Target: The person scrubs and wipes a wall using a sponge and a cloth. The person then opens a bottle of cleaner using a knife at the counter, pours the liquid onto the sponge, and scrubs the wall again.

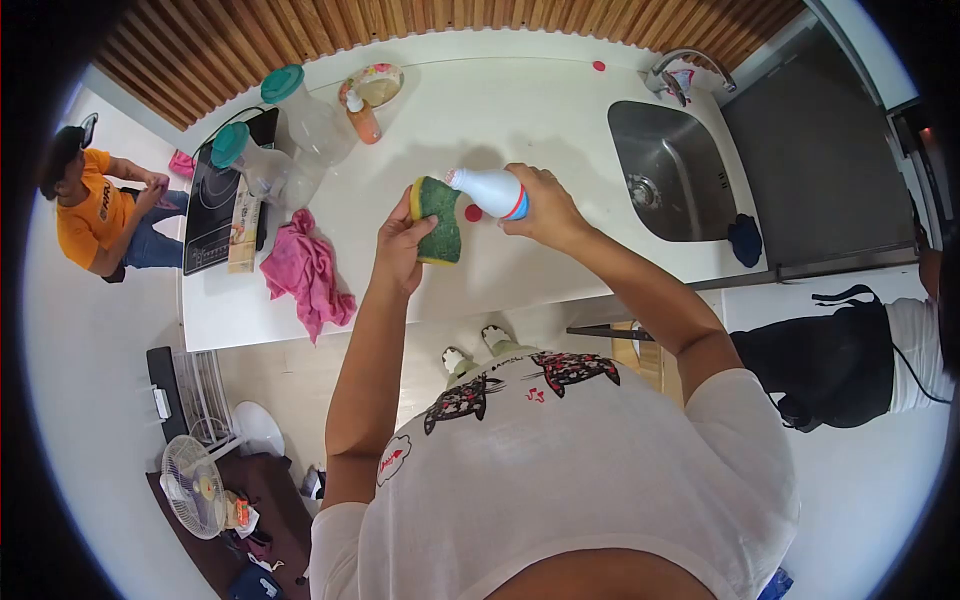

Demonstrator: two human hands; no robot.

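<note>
My left hand (402,245) grips a sponge (440,222) with a green scouring face and a yellow edge, held up over the counter. In my right hand (545,208) is a white squeeze bottle (488,190) with a blue and red band near its base. The bottle is tipped sideways, its narrow end touching or almost touching the sponge's upper edge. I cannot tell whether liquid is coming out. A red round spot (473,213) shows on the counter between the sponge and the bottle.
On the white counter (540,110) are a pink cloth (303,272), teal-lidded pitchers (318,130), an orange bottle (363,118), a bowl (379,88) and a black cooktop (208,215). A sink (665,170) lies right, a dark cloth (744,240) beside it. Another person (110,215) stands far left.
</note>
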